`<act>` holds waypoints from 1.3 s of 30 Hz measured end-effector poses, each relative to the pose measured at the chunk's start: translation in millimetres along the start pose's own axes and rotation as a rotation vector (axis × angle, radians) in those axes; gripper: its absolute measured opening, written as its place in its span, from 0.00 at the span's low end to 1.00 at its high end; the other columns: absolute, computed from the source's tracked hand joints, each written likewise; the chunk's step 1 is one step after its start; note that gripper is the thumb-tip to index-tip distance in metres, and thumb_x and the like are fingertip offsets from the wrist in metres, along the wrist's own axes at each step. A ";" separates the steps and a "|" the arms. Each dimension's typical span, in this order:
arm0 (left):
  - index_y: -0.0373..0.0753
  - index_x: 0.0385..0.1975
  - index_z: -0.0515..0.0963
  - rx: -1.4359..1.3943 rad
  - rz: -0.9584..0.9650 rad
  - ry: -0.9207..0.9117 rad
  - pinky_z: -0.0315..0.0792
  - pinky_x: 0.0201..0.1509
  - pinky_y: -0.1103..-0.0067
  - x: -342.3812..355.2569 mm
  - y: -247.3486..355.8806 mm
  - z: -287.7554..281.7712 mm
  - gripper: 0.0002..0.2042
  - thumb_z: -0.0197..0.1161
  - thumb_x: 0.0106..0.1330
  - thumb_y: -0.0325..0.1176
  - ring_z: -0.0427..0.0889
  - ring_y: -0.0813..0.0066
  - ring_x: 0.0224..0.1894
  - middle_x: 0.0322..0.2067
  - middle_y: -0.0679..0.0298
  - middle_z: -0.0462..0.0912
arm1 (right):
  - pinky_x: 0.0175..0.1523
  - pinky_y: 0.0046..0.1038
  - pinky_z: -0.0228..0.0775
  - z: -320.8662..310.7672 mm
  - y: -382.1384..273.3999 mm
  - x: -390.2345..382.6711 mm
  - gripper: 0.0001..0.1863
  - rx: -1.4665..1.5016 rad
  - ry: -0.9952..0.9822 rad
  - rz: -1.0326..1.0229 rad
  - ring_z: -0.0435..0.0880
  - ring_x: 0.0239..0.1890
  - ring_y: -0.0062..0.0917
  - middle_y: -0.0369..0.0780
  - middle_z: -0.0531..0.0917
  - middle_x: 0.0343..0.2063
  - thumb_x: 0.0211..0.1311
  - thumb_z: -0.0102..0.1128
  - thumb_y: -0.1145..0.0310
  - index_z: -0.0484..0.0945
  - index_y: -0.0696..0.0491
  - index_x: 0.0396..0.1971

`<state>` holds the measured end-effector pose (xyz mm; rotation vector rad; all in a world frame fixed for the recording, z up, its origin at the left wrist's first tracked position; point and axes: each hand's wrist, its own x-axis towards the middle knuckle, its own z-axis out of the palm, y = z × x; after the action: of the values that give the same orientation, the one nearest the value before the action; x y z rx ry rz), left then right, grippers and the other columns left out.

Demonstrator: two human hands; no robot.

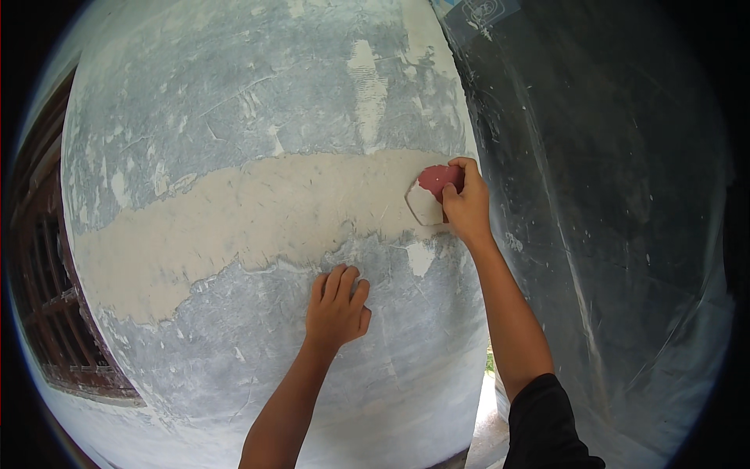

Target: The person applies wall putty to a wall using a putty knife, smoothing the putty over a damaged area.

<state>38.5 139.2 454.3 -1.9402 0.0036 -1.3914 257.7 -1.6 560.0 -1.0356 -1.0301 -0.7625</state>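
Sitting at the right end of the pale filler band (258, 207) on the grey wall (305, 98) — a flat red scraper (432, 178), roughly five-sided, with off-white paste (424, 208) over its lower left part. Cannot tell from this view about contact with the wall behind. Looks light, thin and fairly stiff, perhaps with a little give along the edge; unlikely to be fragile. Could turn slippery wherever paste creeps under the fingers. Best held by the clean red side away from the paste, thumb on the near face and fingers behind, leaving the coated edge free. Clamped in just that way by the right hand (469, 202). Placed well apart from it, at the band's lower edge: the left hand (337, 307), loosely curled around nothing. Hard to tell about fingertip contact with the wall.

Shows no readable lettering on the scraper. Above and right of the band, atop a dark expanse (633, 195) — sheet or panel, cannot tell which — a line-drawn emblem (483, 12), too small and distorted to be read. Farther out: a ridged white streak (367, 94) above the band, a brown barred window (58, 289) beyond its left end, and a black sleeve (551, 426) below and right.
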 end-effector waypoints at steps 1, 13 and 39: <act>0.38 0.38 0.74 0.000 0.001 -0.007 0.63 0.56 0.60 0.1 -0.5 0.3 0.17 0.57 0.45 0.32 0.72 0.55 0.55 0.47 0.56 0.74 | 0.50 0.38 0.71 -1.7 -0.6 -2.6 0.19 0.028 0.029 0.042 0.81 0.43 0.45 0.51 0.81 0.39 0.53 0.54 0.80 0.72 0.55 0.48; 0.38 0.38 0.74 -0.008 -0.001 0.000 0.63 0.57 0.59 -2.5 -2.1 0.1 0.17 0.57 0.45 0.32 0.71 0.55 0.55 0.47 0.56 0.74 | 0.52 0.36 0.71 12.4 -10.8 -26.6 0.20 0.019 -0.044 0.061 0.82 0.44 0.43 0.51 0.81 0.41 0.51 0.53 0.81 0.72 0.57 0.48; 0.41 0.39 0.75 0.035 -0.014 -0.006 0.64 0.58 0.62 -1.0 -1.0 0.1 0.16 0.58 0.47 0.33 0.72 0.60 0.56 0.48 0.58 0.75 | 0.53 0.37 0.70 10.2 4.4 -63.0 0.19 0.078 0.468 0.419 0.81 0.44 0.44 0.52 0.80 0.42 0.52 0.53 0.80 0.72 0.60 0.47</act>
<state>37.8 140.5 454.0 -1.9184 -0.0369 -1.3860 236.4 11.9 501.2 -0.9063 -0.4176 -0.5742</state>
